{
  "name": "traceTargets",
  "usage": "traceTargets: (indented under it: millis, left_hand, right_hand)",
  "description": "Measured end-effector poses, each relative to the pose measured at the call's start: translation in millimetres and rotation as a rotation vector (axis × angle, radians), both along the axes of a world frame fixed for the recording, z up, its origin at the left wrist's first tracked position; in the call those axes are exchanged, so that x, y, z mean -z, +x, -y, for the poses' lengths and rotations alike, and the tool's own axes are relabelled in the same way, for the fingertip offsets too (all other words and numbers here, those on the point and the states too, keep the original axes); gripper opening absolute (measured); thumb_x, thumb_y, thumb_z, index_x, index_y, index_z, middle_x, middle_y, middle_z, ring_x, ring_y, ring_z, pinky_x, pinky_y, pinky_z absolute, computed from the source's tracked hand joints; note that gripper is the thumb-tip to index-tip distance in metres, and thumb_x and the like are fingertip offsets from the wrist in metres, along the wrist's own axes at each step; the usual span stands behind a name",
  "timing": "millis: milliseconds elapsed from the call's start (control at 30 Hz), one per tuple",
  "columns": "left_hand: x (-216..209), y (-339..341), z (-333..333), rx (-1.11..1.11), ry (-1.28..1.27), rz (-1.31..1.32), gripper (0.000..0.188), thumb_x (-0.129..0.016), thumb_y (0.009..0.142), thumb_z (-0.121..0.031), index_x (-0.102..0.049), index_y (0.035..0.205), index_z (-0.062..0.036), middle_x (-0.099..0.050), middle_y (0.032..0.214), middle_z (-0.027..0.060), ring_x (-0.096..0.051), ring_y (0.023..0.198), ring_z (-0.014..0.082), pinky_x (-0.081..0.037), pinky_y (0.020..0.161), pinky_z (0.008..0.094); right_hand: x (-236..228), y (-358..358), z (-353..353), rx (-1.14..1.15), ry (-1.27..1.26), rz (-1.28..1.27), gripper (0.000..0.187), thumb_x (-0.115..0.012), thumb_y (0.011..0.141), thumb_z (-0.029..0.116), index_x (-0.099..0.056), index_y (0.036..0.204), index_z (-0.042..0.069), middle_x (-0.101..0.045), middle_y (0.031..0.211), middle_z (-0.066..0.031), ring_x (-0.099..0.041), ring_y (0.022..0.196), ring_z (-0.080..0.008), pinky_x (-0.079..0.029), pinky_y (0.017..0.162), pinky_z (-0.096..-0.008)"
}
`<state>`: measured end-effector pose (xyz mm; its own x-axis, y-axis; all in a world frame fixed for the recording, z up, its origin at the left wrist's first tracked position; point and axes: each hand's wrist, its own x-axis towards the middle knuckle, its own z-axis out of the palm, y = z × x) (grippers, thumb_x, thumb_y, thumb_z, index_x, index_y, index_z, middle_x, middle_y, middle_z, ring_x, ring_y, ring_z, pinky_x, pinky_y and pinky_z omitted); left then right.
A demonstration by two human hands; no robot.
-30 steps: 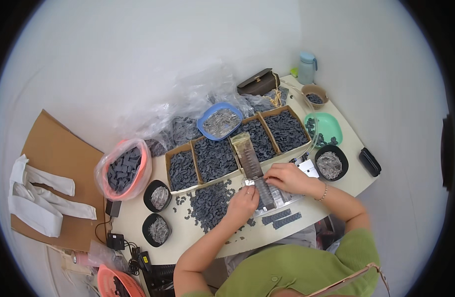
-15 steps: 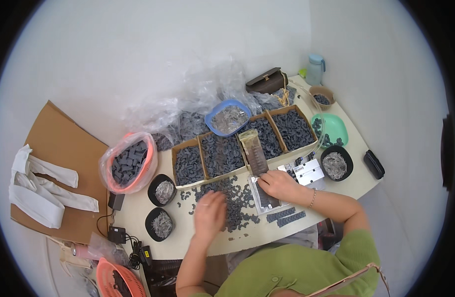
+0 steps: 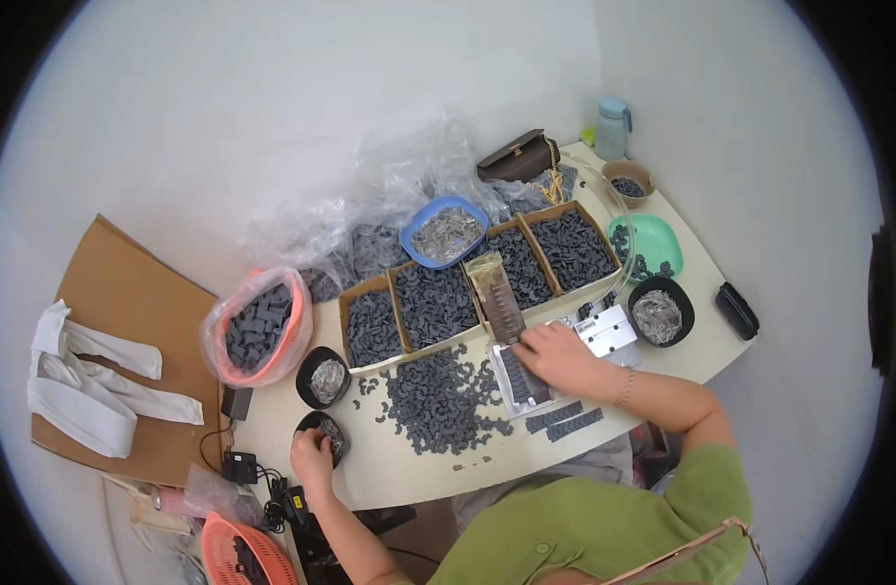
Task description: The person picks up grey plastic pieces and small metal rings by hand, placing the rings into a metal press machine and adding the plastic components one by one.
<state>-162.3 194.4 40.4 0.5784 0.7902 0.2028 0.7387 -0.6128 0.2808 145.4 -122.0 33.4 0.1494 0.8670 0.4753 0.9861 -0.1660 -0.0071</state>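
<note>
Loose grey pieces (image 3: 443, 400) lie between left hand (image 3: 313, 462) and metal fixture (image 3: 608, 335).

A small assembly workshop is suggested: small grey parts (image 3: 438, 405) are heaped on the tabletop (image 3: 389, 485) and sorted into a divided box (image 3: 572, 298), thin metal pieces (image 3: 657, 316) are kept in black bowls (image 3: 688, 317), and a metal fixture (image 3: 607, 332) is set up alongside. Plain pale walls (image 3: 370, 68) are seen behind.
</note>
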Motion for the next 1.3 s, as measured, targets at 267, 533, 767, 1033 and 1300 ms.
traceTargets:
  millis: [267,533,767,1033,1300]
  left_hand:
    - [11,-15,-11,0.039,0.143,0.090,0.009,-0.066,0.076,-0.003,-0.057,0.078,0.0006,-0.059,0.076,0.0149,-0.059,0.073,0.0336,-0.045,0.066,0.0435]
    - [-17,84,85,0.337,-0.303,0.351,0.004,-0.060,0.086,-0.005,-0.056,0.088,-0.0031,-0.058,0.070,0.0112,-0.058,0.062,0.0221,-0.047,0.059,0.0336]
    - [16,172,188,1.029,0.063,0.250,0.013,-0.069,0.074,-0.005,-0.058,0.083,-0.0043,-0.058,0.089,0.0092,-0.057,0.084,0.0297,-0.046,0.070,0.0390]
    - [24,175,199,1.030,-0.011,0.269,0.022,-0.070,0.074,-0.008,-0.063,0.094,-0.0034,-0.058,0.099,0.0102,-0.056,0.093,0.0294,-0.044,0.079,0.0387]
    - [32,150,210,1.039,0.114,0.236,0.040,-0.070,0.075,-0.013,-0.062,0.113,-0.0026,-0.060,0.115,0.0101,-0.054,0.113,0.0280,-0.043,0.090,0.0417]
  right_hand:
    - [-39,49,116,0.576,0.037,-0.224,0.015,-0.063,0.074,0.005,-0.065,0.088,0.005,-0.059,0.087,-0.0105,-0.060,0.083,-0.0292,-0.049,0.072,-0.0402]
    - [-9,58,150,0.583,-0.079,-0.341,0.011,-0.067,0.072,0.005,-0.064,0.083,0.006,-0.060,0.082,-0.0106,-0.060,0.084,-0.0301,-0.049,0.072,-0.0413]
    - [-13,58,141,0.516,-0.003,-0.350,0.009,-0.066,0.072,0.004,-0.062,0.080,0.005,-0.060,0.081,-0.0106,-0.060,0.082,-0.0302,-0.049,0.071,-0.0410]
    - [-5,61,153,0.687,-0.003,-0.342,0.012,-0.063,0.076,0.003,-0.058,0.086,0.003,-0.059,0.082,-0.0118,-0.059,0.082,-0.0312,-0.048,0.071,-0.0418]
    - [-15,64,137,0.601,0.142,-0.379,0.012,-0.059,0.078,0.001,-0.059,0.089,0.003,-0.061,0.085,-0.0123,-0.060,0.084,-0.0311,-0.049,0.072,-0.0405]
